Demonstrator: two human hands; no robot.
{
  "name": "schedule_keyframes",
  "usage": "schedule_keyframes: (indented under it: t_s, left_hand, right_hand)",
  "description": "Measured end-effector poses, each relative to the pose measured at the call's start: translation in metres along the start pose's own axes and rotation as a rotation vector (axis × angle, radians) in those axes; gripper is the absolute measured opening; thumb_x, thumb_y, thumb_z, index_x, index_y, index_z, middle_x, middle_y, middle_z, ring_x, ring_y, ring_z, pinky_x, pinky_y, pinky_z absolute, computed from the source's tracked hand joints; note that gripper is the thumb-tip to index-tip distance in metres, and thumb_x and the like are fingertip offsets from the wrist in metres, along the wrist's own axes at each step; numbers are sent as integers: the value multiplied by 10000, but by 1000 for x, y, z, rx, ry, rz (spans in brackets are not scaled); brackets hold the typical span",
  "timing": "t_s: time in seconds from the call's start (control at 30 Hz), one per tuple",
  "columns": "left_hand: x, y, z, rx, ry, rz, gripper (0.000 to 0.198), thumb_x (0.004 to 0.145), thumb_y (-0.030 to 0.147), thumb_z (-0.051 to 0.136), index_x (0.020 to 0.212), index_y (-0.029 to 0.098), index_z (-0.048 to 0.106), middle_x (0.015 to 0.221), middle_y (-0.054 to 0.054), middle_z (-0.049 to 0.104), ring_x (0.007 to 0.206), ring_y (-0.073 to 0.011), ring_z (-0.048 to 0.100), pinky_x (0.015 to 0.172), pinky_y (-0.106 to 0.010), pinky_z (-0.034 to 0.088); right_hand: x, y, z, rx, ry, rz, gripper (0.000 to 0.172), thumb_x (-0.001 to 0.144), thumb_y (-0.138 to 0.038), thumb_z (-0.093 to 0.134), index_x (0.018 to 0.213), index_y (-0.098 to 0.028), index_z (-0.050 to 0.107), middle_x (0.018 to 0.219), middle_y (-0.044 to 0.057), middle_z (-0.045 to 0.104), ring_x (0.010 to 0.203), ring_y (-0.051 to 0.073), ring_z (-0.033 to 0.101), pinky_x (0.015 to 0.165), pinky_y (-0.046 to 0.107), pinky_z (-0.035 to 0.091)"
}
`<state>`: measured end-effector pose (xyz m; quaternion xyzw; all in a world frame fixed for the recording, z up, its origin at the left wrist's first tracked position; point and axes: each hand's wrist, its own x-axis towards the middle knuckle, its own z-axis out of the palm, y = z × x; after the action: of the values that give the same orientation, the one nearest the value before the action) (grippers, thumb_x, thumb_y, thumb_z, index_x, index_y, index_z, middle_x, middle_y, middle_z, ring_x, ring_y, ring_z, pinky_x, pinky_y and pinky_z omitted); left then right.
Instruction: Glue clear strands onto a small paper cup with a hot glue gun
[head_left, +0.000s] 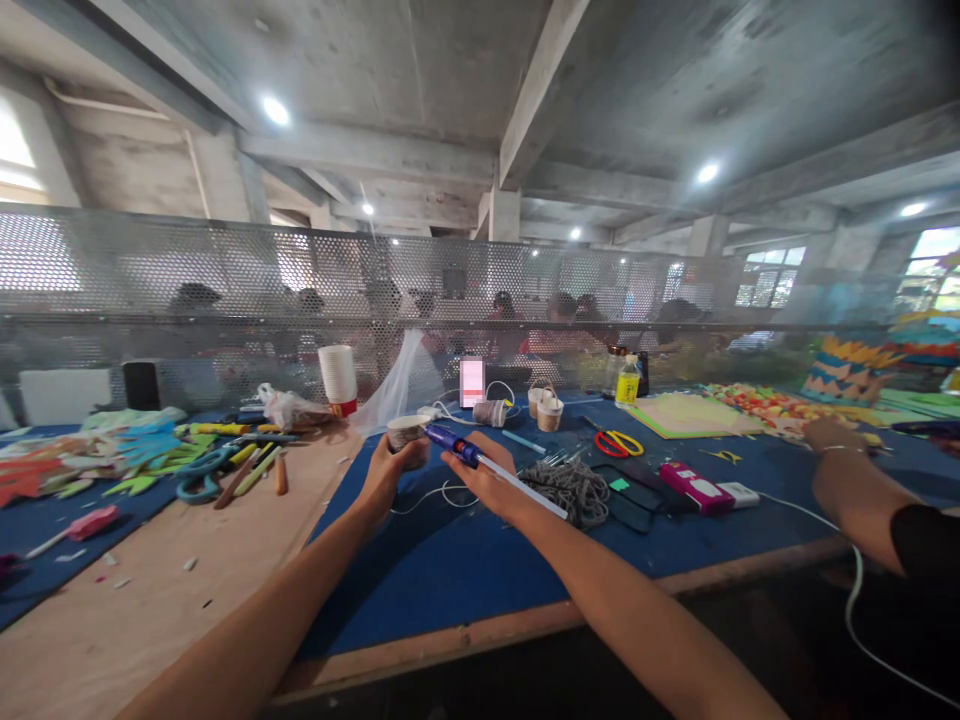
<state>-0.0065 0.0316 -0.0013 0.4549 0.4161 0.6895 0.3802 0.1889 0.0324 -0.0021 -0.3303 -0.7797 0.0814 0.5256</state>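
Note:
My left hand [386,475] grips a small paper cup [406,432] wrapped partly in grey twine, held just above the blue table cover [480,570]. My right hand [491,480] holds a blue glue gun [459,447] with a white glue stick [525,488] running back out of it. The gun's nozzle points at the cup's rim. A loose pile of grey twine [574,487] lies right beside my right hand.
Red-handled scissors [619,441], a pink box [697,486], two more small cups [545,409], a twine spool [491,411], a yellow bottle [627,383] and a cup stack [338,377] sit around. Another person's arm [862,480] rests at right. Foam cut-outs [112,455] lie left; a mesh screen [420,290] stands behind.

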Motion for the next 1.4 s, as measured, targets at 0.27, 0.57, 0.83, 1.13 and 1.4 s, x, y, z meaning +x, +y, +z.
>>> schedule_keyframes:
  t_s: [0.27, 0.57, 0.83, 1.13, 1.4]
  left_hand:
    - [-1, 3, 2, 11, 38, -11, 643, 528, 438, 903, 1048, 132, 681, 862, -50, 722, 723, -202, 663, 680, -326, 526]
    - [-6, 9, 5, 0, 39, 0, 643, 487, 457, 914, 1000, 143, 685, 789, -36, 702, 703, -218, 662, 643, -330, 514]
    - [-2, 3, 1, 5, 28, -1, 633, 525, 461, 925, 1025, 143, 702, 847, -55, 729, 738, -226, 674, 687, -344, 528]
    - [7, -10, -7, -29, -13, 3, 604, 610, 416, 919, 1109, 156, 699, 970, -51, 735, 845, -213, 682, 786, -336, 550]
    - [6, -8, -7, -40, -26, -17, 604, 634, 404, 906, 1147, 159, 703, 1054, -83, 750, 906, -240, 704, 825, -371, 570]
  right_hand:
    - [0, 2, 1, 11, 4, -22, 282, 967, -478, 643, 856, -222, 681, 831, 22, 688, 729, 166, 635, 681, 272, 500]
    - [0, 2, 1, -1, 11, -20, 286, 966, -476, 643, 836, -223, 663, 787, 18, 668, 699, 170, 610, 645, 274, 472]
    - [1, 1, 1, -31, 12, -5, 273, 960, -470, 655, 836, -227, 666, 776, 16, 670, 699, 174, 615, 645, 273, 477]
    - [1, 8, 5, -51, 63, -38, 310, 961, -488, 651, 809, -218, 663, 727, 9, 656, 649, 164, 596, 603, 262, 441]
    - [2, 9, 6, -54, 82, -41, 332, 960, -495, 653, 780, -217, 645, 731, 14, 657, 622, 159, 578, 591, 270, 431]
